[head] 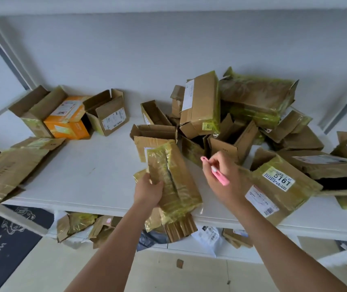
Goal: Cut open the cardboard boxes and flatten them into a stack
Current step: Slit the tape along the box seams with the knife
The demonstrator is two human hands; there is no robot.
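A taped cardboard box, slit along its top seam, is held at the near edge of the white counter, gripped at its left side by the left hand with fingers curled round it. At three o'clock, a pink cutter is pinched by the right hand. Unopened boxes are heaped at one o'clock; a flattened stack lies at nine o'clock.

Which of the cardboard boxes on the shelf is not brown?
The orange box, at the far left of the shelf, between two open brown boxes. All the other boxes are plain brown cardboard, many with yellowish tape.
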